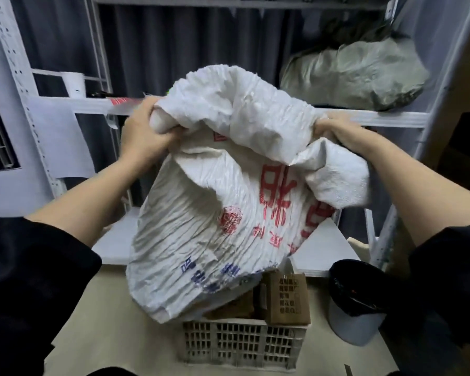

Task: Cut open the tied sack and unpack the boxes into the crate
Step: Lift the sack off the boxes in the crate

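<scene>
White woven sack (217, 202) held up over crate (242, 346), upside down, red and blue print inverted, open mouth hanging low at crate's rim. Left hand (144, 134) clenched tight on bunched upper left corner of sack; right hand (334, 131) clenched on upper right corner, grip of each full of cloth, fingers curled round folds. Both forearms bare, dark sleeves (25, 280) pushed back. Pale slatted crate on bench (92, 321), directly below sack. Brown cardboard boxes in crate: one printed box (286, 299) standing upright at right side, just past sack's mouth; another brown box (234, 308) lying partly under sack's edge, outline blurred. Grey bin with black liner (356, 302) on bench, just right of crate, apart from it. White metal shelving (255, 109) behind bench; grey-green bundle (356, 74) on upper right shelf, white cup (73, 84) on left shelf. Dark curtain (187, 50) behind shelving.
</scene>
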The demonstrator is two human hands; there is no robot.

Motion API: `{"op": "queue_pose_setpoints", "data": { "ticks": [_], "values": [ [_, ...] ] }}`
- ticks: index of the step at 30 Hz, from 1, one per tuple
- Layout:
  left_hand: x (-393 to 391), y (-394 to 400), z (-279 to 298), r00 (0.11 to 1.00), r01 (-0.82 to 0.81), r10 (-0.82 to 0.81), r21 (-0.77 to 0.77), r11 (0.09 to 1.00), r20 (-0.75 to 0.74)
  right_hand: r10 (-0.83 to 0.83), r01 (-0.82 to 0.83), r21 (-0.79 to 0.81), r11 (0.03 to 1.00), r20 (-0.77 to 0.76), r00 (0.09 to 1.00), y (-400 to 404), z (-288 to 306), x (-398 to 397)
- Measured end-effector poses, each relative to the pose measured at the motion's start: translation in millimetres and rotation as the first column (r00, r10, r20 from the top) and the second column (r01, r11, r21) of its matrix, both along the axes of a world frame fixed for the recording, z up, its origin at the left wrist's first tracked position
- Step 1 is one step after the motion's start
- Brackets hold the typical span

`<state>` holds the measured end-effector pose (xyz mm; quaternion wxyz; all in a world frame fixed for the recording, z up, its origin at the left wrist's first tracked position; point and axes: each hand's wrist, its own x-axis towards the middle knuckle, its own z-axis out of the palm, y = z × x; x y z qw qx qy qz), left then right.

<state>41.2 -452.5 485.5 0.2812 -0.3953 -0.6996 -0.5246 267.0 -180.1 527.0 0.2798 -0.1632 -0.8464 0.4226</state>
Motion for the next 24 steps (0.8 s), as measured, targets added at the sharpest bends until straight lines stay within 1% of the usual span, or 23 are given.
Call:
{"op": "queue_pose_setpoints", "data": {
  "ticks": [2, 4, 5, 6, 7, 8, 10, 12, 13, 15, 16, 17, 18, 20, 21, 22, 23, 24],
  "values": [
    [-4, -6, 10, 0.997, -0.004, -0.001, 0.065, 0.998, 0.074, 0.003, -0.004, 0.017, 1.000, 0.042, 0.999, 4, 1, -13],
    [-13, -12, 20, 0.988, -0.036, 0.013, 0.143, 0.989, 0.156, -0.047, 0.027, 0.178, 0.984, 0.108, 0.993, 11, 2, -24],
    [-19, -14, 24, 0.979, -0.048, 0.011, 0.178, 0.983, 0.204, -0.096, 0.068, 0.241, 0.968, 0.106, 0.990, 13, 1, -28],
    [-23, -17, 28, 0.968, -0.061, 0.005, 0.214, 0.975, 0.251, -0.140, 0.116, 0.258, 0.959, 0.075, 0.987, 14, -1, -31],
    [-28, -18, 31, 0.954, -0.070, -0.010, 0.257, 0.964, 0.298, -0.161, 0.150, 0.213, 0.965, 0.033, 0.986, 17, -3, -32],
    [-34, -19, 33, 0.941, -0.076, -0.035, 0.309, 0.948, 0.337, -0.157, 0.157, 0.095, 0.983, -0.004, 0.988, 18, -7, -32],
    [-44, -19, 35, 0.911, -0.066, -0.107, 0.396, 0.916, 0.398, -0.083, 0.074, -0.168, 0.983, -0.049, 0.995, 20, -17, -29],
    [-49, -18, 35, 0.882, -0.042, -0.164, 0.422, 0.906, 0.441, -0.035, 0.039, -0.315, 0.948, 0.019, 0.999, 26, -29, -31],
    [-53, -17, 35, 0.861, -0.044, -0.183, 0.429, 0.902, 0.474, -0.010, 0.036, -0.354, 0.934, 0.073, 0.997, 27, -38, -31],
    [-59, -16, 34, 0.797, -0.061, -0.235, 0.462, 0.885, 0.557, 0.051, 0.011, -0.327, 0.945, 0.181, 0.982, 17, -54, -29],
    [-61, -16, 32, 0.759, -0.077, -0.260, 0.479, 0.874, 0.597, -0.015, 0.073, -0.256, 0.964, 0.220, 0.975, 22, -64, -29],
    [-64, -15, 30, 0.724, -0.102, -0.265, 0.478, 0.872, 0.637, -0.081, 0.132, -0.220, 0.967, 0.228, 0.970, 22, -76, -27],
    [-66, -15, 28, 0.691, -0.131, -0.267, 0.479, 0.868, 0.672, -0.122, 0.168, -0.247, 0.954, 0.191, 0.974, 17, -83, -27],
    [-70, -15, 23, 0.645, -0.203, -0.248, 0.475, 0.856, 0.723, -0.075, 0.112, -0.281, 0.953, 0.139, 0.987, 13, -89, -24],
    [-70, -14, 21, 0.626, -0.231, -0.241, 0.471, 0.851, 0.741, -0.083, 0.091, -0.276, 0.957, 0.043, 0.996, 15, -85, -23],
    [-72, -13, 20, 0.609, -0.249, -0.242, 0.471, 0.846, 0.756, -0.117, 0.086, -0.262, 0.961, -0.107, 0.987, 20, -81, -24],
    [-70, -12, 19, 0.603, -0.247, -0.245, 0.469, 0.848, 0.760, -0.152, 0.074, -0.281, 0.957, -0.268, 0.951, 23, -76, -22],
    [-69, -10, 17, 0.603, -0.236, -0.247, 0.465, 0.853, 0.758, -0.171, 0.056, -0.271, 0.961, -0.422, 0.890, 19, -71, -16]
  ]
}}
